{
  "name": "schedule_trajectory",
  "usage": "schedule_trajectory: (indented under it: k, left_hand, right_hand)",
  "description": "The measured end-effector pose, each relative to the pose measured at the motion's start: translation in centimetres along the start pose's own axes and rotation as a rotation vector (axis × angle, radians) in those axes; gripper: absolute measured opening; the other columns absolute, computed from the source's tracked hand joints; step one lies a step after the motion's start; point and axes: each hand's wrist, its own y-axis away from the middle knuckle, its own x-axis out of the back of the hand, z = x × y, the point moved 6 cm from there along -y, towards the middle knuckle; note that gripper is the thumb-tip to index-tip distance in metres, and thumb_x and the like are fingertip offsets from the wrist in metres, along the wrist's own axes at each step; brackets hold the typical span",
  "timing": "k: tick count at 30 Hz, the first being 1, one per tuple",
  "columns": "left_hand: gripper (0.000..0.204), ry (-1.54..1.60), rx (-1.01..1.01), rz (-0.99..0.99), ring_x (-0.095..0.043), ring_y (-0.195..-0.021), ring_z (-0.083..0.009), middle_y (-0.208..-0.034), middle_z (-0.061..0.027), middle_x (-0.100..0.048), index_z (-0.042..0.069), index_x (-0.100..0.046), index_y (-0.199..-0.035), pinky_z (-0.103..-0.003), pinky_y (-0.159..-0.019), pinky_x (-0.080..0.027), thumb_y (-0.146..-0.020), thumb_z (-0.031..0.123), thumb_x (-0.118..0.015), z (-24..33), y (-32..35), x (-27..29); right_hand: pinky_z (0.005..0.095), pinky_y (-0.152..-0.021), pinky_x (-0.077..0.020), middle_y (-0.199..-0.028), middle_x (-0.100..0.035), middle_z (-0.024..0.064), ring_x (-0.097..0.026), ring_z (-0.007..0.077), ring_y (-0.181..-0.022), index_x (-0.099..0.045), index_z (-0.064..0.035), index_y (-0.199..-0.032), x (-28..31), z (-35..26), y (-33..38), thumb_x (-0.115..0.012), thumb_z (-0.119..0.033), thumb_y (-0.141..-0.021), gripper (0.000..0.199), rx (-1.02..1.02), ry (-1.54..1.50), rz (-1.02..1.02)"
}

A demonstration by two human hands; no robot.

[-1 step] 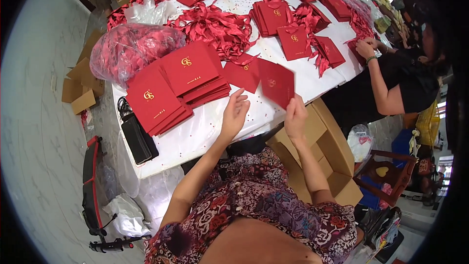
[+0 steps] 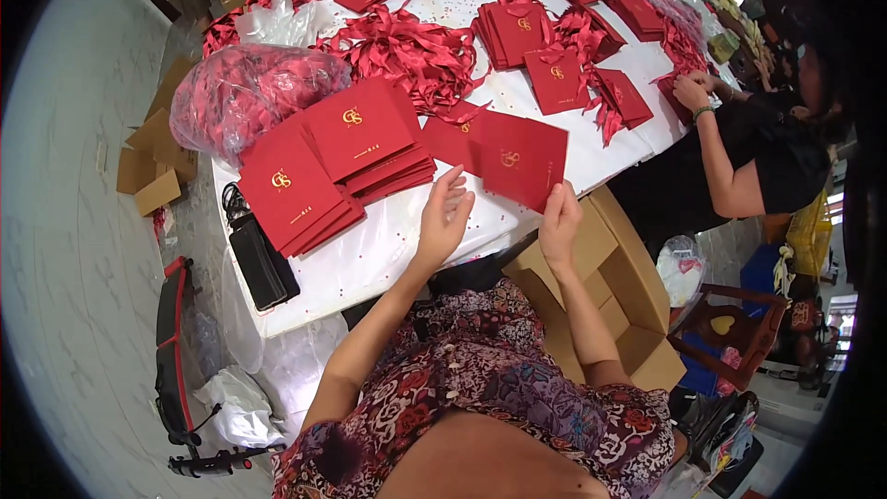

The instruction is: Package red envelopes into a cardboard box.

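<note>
Between the fingers and thumb of my right hand [image 2: 560, 222] is the lower right corner of a red card [image 2: 524, 160] with a gold emblem, held up above the table's near edge. My left hand [image 2: 447, 215] hovers just left of the card, fingers apart and holding nothing. Behind the held card, another red card [image 2: 446, 140] lies on the white table [image 2: 370, 268], partly covered. Stacks of matching red cards [image 2: 360, 129] stand to the left of my left hand. Beyond them spreads a loose heap of red ribbons [image 2: 402, 51].
A clear plastic bag of red ribbon [image 2: 259, 92] and a black pouch [image 2: 262, 263] sit at the table's left. An open cardboard box [image 2: 637, 286] stands beside my right forearm. At right, a co-worker's hands [image 2: 693, 92] handle a red piece. More card stacks [image 2: 513, 32] lie farther back.
The card in my right hand has turned so its front faces me more squarely. My left hand has barely moved.
</note>
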Motion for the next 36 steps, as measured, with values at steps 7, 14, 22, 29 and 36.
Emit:
schedule_trajectory:
  k: [7, 14, 22, 29, 36]
  left_hand:
    - [0.052, -0.901, -0.513, -0.078, -0.035, -0.126, -0.0402, -0.131, -0.0199, -0.044, 0.006, -0.05, -0.129, -0.05, -0.103, -0.03, -0.084, 0.029, -0.062, 4.6, 2.8, -1.4]
    - [0.056, -1.097, -0.494, -0.242, -0.032, -0.129, -0.0429, -0.136, -0.021, -0.042, 0.007, -0.051, -0.129, -0.051, -0.105, -0.029, -0.081, 0.031, -0.066, 0.0, 4.2, 1.2]
    - [0.059, -1.188, -0.381, -0.28, -0.03, -0.132, -0.0378, -0.14, -0.0159, -0.039, 0.013, -0.047, -0.134, -0.054, -0.109, -0.02, -0.082, 0.035, -0.065, -1.0, 6.4, 1.7]
    - [0.054, -1.178, -0.336, -0.237, -0.032, -0.13, -0.0353, -0.137, -0.014, -0.041, 0.014, -0.049, -0.131, -0.052, -0.107, -0.022, -0.083, 0.035, -0.064, -0.4, 6.2, 3.5]
    - [0.054, -1.099, -0.432, -0.034, -0.048, -0.109, -0.0334, -0.126, -0.0177, -0.05, 0.0, -0.051, -0.125, -0.043, -0.091, -0.037, -0.081, 0.027, -0.066, 1.0, 2.6, 2.5]
  right_hand:
    - [0.0322, -0.074, -0.0526, -0.108, -0.061, 0.0084, -0.061, 0.0166, -0.091, -0.053, -0.004, -0.113, -7.7, 1.0, 7.8, -0.038, -0.022, -0.1, 0.027, -1.086, -1.125, 0.034]
    - [0.0261, -0.055, -0.0497, -0.071, -0.065, 0.005, -0.063, 0.0125, -0.063, -0.065, -0.0016, -0.083, -6.6, 1.5, 8.3, -0.047, -0.029, -0.097, 0.036, -0.794, -0.397, -1.025]
    - [0.0414, -0.067, -0.0489, -0.076, -0.066, 0.0175, -0.064, 0.0342, -0.075, -0.065, -0.0015, -0.083, -11.3, 10.0, -11.1, -0.056, -0.043, -0.088, 0.043, -0.242, 0.354, -0.2]
    - [0.0399, -0.069, -0.0506, -0.083, -0.067, 0.0148, -0.065, 0.0303, -0.076, -0.064, -0.0035, -0.084, -16.6, 10.0, -13.5, -0.061, -0.034, -0.086, 0.03, -0.148, 0.316, -0.207]
    - [0.0264, -0.07, -0.0525, -0.083, -0.063, 0.0073, -0.061, 0.0135, -0.076, -0.05, -0.0027, -0.102, -8.6, 10.4, -12.9, -0.05, -0.014, -0.097, 0.013, -0.21, -0.673, 0.021]
